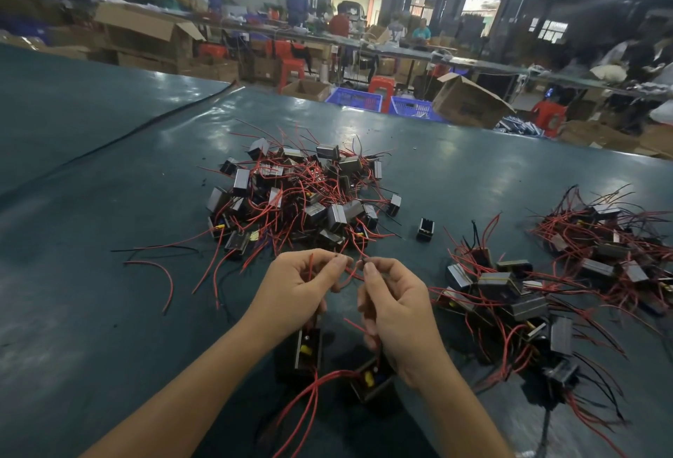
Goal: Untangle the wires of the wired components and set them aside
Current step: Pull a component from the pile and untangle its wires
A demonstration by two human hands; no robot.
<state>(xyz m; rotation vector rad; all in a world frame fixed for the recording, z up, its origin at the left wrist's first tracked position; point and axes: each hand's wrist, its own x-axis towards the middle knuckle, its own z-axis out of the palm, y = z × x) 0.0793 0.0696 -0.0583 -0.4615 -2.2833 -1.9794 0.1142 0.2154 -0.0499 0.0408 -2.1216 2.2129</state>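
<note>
My left hand (pixel 296 286) and my right hand (pixel 395 306) are raised side by side over the dark green table (pixel 91 312), each pinching thin red wires (pixel 351 272) between thumb and fingers. Two small black box components hang from these wires below my hands: one (pixel 304 350) under my left wrist, the other (pixel 371 379) under my right. More red wires (pixel 309 395) trail down from them toward me. A big tangled heap of the same components (pixel 298 191) lies just beyond my hands.
To the right lie a nearer spread of components (pixel 510 297) and a farther one (pixel 612 239). A single component (pixel 425 229) stands alone between the heaps. Loose red wires (pixel 160 272) lie at the left. Boxes, blue crates and people fill the background.
</note>
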